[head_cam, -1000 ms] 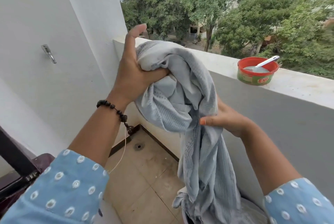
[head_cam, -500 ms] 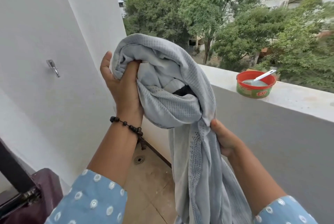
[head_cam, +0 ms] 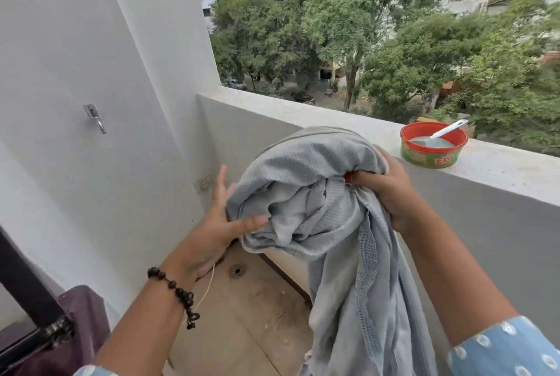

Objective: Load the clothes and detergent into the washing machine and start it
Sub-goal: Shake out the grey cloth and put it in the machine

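A bundled grey cloth [head_cam: 318, 203] hung in the air above the balcony floor [head_cam: 248, 309], its tail trailing down. The right hand [head_cam: 385, 184] clenched its fingers around the bundle's upper right side. The left hand [head_cam: 218, 224], fingers straight, pressed against its left side. A red tub [head_cam: 433, 148] with a spoon [head_cam: 445, 132] stood on the ledge [head_cam: 500, 166].

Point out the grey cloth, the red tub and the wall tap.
grey cloth [head_cam: 306, 175]: head view, top of the bundled part.
red tub [head_cam: 430, 158]: head view, green side wall above the label.
wall tap [head_cam: 96, 118]: head view, metal body of the tap.
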Tool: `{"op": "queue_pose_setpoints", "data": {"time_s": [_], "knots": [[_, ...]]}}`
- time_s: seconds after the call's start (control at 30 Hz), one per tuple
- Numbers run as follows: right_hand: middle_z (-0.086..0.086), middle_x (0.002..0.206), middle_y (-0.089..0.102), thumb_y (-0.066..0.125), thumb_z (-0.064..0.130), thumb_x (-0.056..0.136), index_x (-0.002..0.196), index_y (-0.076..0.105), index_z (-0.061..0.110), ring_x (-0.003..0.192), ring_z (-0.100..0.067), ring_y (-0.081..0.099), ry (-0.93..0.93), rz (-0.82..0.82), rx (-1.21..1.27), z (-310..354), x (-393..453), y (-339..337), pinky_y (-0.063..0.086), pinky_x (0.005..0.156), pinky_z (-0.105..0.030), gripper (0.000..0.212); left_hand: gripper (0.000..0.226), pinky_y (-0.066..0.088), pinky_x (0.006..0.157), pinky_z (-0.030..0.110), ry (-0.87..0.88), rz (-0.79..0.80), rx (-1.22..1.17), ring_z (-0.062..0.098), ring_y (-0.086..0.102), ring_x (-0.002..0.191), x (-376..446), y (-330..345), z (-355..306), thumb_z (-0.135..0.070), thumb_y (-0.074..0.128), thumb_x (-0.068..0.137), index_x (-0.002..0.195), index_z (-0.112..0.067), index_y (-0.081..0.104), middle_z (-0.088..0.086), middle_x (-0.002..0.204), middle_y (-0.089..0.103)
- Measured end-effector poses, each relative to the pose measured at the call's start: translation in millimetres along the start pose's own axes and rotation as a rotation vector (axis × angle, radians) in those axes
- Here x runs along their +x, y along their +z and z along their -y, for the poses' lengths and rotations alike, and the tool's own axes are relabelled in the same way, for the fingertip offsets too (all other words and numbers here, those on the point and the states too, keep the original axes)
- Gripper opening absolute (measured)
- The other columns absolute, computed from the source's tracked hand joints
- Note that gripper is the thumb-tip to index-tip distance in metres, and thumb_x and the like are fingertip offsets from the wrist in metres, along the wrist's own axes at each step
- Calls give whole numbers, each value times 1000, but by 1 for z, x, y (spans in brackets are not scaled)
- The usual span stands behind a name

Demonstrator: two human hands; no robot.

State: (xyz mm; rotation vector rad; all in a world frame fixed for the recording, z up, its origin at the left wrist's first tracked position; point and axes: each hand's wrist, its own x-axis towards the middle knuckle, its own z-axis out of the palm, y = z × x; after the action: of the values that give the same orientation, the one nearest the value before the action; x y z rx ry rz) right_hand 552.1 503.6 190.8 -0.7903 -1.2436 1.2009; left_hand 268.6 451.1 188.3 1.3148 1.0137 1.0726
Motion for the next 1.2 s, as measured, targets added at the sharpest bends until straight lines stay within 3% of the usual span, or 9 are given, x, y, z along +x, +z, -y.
{"op": "queue_pose_setpoints", "data": {"time_s": [0.13, 0.27, 0.37, 0.5, 0.67, 0.77, 0.87, 1.03, 1.2], "knots": [[7, 100, 71, 77, -7, 71, 111, 64, 22, 86, 2, 65, -90, 295, -574, 37, 9, 17, 47, 75, -10, 52, 151, 12, 123, 43, 113, 26, 454, -1, -3, 149, 2, 11, -52, -70, 89, 35, 143, -64, -17, -11, 166, -9], [11, 102, 62, 81, 13, 66, 135, 39, 29, 89, -5, 62, -144, 574, -937, 55, 13, 50, 50, 77, -21, 82, 149, 19, 122, 44, 142, 209, 911, 13, 25, 149, 21, 48, -61, -60, 89, 53, 139, -57, -33, -9, 162, 21], [14, 101, 56, 82, 8, 66, 140, 26, 29, 86, -1, 60, -171, 559, -906, 63, 12, 49, 49, 75, -16, 96, 142, 50, 101, 45, 216, 135, 754, 20, 68, 107, 30, 54, -57, -41, 91, 55, 145, -60, -18, 1, 122, 66], [-8, 127, 57, 87, 14, 67, 150, 12, 38, 113, -16, 63, -81, 532, -555, 55, 5, 27, 51, 98, -36, 115, 132, 55, 91, 50, 374, 41, 600, 24, 73, 92, 38, 50, -61, -27, 89, 59, 151, -50, -2, 8, 105, 74], [13, 153, 34, 92, 53, 47, 155, 8, 28, 137, -2, 40, 166, 573, -394, 8, -16, -9, 36, 113, -26, 139, 124, 58, 87, 41, 466, -103, 373, 21, 71, 91, 45, 40, -76, -15, 91, 59, 153, -32, 11, -2, 107, 72], [5, 141, 54, 95, 41, 52, 149, 32, 17, 129, -10, 52, 295, 521, -407, -29, -27, -16, 41, 111, -37, 118, 115, 56, 82, 39, 479, -201, 158, 21, 68, 96, 48, 37, -87, -19, 86, 54, 147, -33, 19, 21, 130, 59], [5, 119, 69, 86, 9, 70, 131, 52, 19, 111, -15, 65, 263, 327, -320, -39, -30, -11, 54, 96, -34, 71, 102, 57, 78, 39, 454, -279, 42, 19, 69, 95, 48, 32, -96, -6, 81, 61, 139, -38, 23, 17, 121, 62], [-3, 88, 69, 71, 8, 59, 98, 67, 12, 78, -11, 62, -21, 30, -461, -10, -2, -27, 51, 72, -33, 39, 93, 57, 67, 28, 427, -304, 68, 10, 71, 86, 42, 8, -102, 11, 70, 79, 141, -36, 20, 10, 116, 61], [-15, 83, 68, 71, 4, 66, 89, 68, 10, 74, -13, 56, -309, -136, -593, 22, 20, -43, 46, 65, -36, 24, 94, 57, 67, 23, 402, -289, 191, 4, 70, 85, 32, -11, -91, 19, 59, 84, 149, -30, 12, 1, 108, 65]]}}
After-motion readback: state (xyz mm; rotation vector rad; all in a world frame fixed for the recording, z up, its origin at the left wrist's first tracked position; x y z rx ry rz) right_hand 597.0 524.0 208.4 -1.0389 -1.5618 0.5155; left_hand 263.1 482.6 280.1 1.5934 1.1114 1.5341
